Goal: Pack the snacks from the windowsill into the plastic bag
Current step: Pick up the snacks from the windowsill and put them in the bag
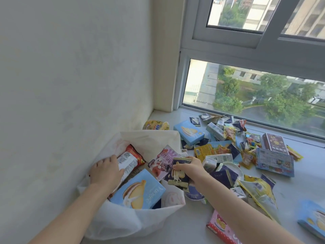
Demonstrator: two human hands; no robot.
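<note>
- Left hand (105,170) lies flat, fingers extended, on a red-and-white crinkly packet (130,161) inside the floppy white plastic bag (131,224).
- Right hand (190,167) pinches a small navy gold-edged sachet (177,173) at the bag's mouth.
- Loose snack packets (228,152) are heaped on the pale windowsill (309,189), right of that hand.
- Risk: if the soft rim sags, the sachet may land outside the bag.

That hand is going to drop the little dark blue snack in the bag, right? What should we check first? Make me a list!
1. Snack held firmly: ok. The right hand pinches the dark blue packet.
2. Bag mouth open: ok. The left hand is inside the plastic bag, resting on the red packet.
3. Snack over the opening: cannot tell. It hangs right at the bag's rim.
4. Free spot to land: cannot tell. The light blue box and pink packet fill much of the mouth.
5. Windowsill finished: not ok. Many snacks still lie there.
</note>
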